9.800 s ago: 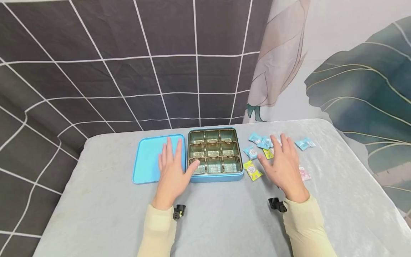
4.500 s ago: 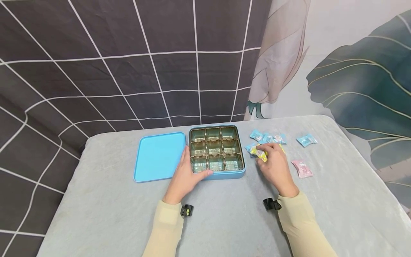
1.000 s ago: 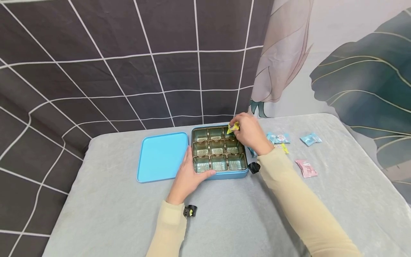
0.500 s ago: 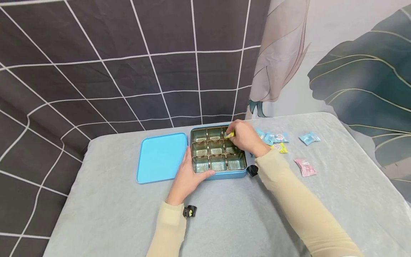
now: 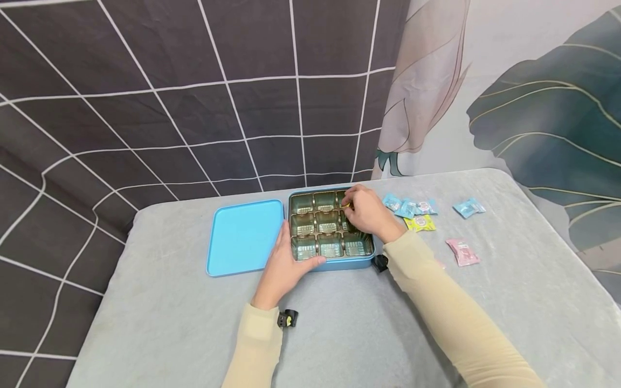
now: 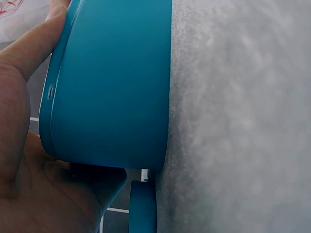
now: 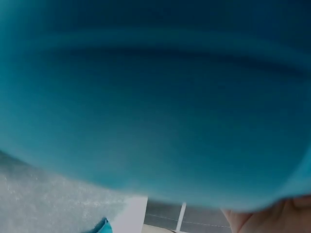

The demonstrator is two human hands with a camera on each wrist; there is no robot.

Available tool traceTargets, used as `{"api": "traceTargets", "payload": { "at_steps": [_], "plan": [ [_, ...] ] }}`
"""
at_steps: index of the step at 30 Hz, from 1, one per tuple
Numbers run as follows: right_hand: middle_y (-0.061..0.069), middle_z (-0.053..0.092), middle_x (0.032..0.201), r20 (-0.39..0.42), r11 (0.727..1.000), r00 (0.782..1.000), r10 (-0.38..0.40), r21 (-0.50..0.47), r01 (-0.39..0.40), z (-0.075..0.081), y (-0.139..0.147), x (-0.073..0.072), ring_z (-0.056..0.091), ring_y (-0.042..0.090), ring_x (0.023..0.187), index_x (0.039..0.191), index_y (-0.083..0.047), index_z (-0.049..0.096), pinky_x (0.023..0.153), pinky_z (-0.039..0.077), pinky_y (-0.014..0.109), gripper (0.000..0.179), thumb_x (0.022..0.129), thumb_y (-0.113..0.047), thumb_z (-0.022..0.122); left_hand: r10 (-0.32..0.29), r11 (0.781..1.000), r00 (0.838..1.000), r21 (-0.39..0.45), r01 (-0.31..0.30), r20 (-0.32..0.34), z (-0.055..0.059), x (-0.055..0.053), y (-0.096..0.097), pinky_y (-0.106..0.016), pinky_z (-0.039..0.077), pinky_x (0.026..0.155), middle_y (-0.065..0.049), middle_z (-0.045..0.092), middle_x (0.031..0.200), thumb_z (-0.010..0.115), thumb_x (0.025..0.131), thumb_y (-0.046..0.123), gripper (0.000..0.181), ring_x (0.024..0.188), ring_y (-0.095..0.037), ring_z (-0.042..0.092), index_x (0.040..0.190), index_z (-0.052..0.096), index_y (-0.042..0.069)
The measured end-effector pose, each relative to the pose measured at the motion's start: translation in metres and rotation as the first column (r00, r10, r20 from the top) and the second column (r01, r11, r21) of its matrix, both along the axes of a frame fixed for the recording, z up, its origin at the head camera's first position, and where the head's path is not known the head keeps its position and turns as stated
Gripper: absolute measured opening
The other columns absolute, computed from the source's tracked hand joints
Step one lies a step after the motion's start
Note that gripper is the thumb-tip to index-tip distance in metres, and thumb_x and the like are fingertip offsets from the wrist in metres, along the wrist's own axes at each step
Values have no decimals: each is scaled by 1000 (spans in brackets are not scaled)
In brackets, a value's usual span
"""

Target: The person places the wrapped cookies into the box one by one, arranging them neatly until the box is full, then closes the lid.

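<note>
A blue tin (image 5: 342,264) with a gold-brown divided tray inside stands uncovered on the table. My right hand (image 5: 370,213) reaches into its back right compartment and pinches a yellow-wrapped candy (image 5: 350,205), of which only a sliver shows between the fingertips. My left hand (image 5: 283,267) rests against the tin's front left corner, fingers straight along the left side and thumb on the front rim. In the left wrist view the thumb (image 6: 39,46) presses at the tin's edge (image 6: 107,92). The tin's wall (image 7: 160,121) fills most of the right wrist view.
The blue lid (image 5: 245,237) lies left of the tin. To the right are several blue-wrapped candies (image 5: 408,208), another yellow candy (image 5: 421,223), a separate blue candy (image 5: 469,208) and a pink one (image 5: 463,253). A pink bit (image 5: 440,264) peeks past the right sleeve. A dark checked curtain (image 5: 233,108) hangs behind.
My left hand came to the tin's corner from above the lid. My right hand picked the yellow candy off the table, carried it left over the tin and lowered it into the back right compartment.
</note>
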State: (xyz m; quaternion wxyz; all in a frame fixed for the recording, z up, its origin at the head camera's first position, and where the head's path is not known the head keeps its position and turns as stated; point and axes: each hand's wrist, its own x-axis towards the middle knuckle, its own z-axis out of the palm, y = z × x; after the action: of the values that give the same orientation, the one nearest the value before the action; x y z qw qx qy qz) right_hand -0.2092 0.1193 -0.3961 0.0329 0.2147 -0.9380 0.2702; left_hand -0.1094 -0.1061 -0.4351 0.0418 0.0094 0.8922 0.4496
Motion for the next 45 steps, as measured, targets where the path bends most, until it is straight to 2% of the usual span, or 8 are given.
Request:
{"api": "traceTargets", "payload": {
  "at_steps": [15,21,27,32,37,40,45],
  "plan": [
    [28,56,138,-29,999,1000,-13,42,14,-3,-4,2,55,40,125,113,8,72,104,46,49,30,91,7,51,2,1000,1000,-5,-2,-6,0,0,0,-47,22,120,-15,8,168,84,77,52,125,152,-26,15,161,7,2],
    [28,54,135,-30,997,997,-73,37,74,-4,-5,4,55,40,123,114,12,69,99,50,47,31,90,9,50,-5,1000,1000,-6,5,-19,1,0,1,-48,22,120,-17,8,167,85,77,51,125,152,-29,14,161,8,0],
    [24,56,124,-33,992,992,-120,21,120,-5,-6,6,58,36,112,113,13,69,90,53,45,29,89,7,53,-9,1000,1000,-6,8,-22,1,1,1,-49,22,120,-18,8,167,85,77,50,124,152,-30,14,160,8,-1],
    [24,59,118,-100,994,990,-102,32,106,-6,-5,6,60,36,107,108,13,71,88,53,45,29,86,8,54,-6,1000,1000,-14,6,-18,1,0,1,-50,23,119,-17,8,167,84,77,51,124,152,-31,15,160,8,0],
    [24,65,113,-198,994,978,-65,73,81,-5,-4,5,57,40,104,101,11,74,94,47,45,23,84,3,61,-4,1000,1000,-8,4,-9,0,0,2,-48,22,120,-16,8,168,84,77,52,125,152,-28,14,161,7,1],
    [24,66,114,-205,990,976,-77,102,99,-5,-3,6,55,40,103,101,10,75,95,44,45,21,87,-3,66,-1,1000,1000,-11,1,-1,0,0,1,-47,21,120,-15,7,168,84,77,52,125,152,-26,13,161,6,2],
    [24,67,113,-213,978,972,-93,161,129,-5,-1,9,55,39,103,100,8,76,94,42,44,21,90,-8,68,-3,1000,1000,-18,3,-1,0,-1,1,-47,21,120,-15,7,168,84,77,54,125,152,-27,13,161,6,2]
  ]
}}
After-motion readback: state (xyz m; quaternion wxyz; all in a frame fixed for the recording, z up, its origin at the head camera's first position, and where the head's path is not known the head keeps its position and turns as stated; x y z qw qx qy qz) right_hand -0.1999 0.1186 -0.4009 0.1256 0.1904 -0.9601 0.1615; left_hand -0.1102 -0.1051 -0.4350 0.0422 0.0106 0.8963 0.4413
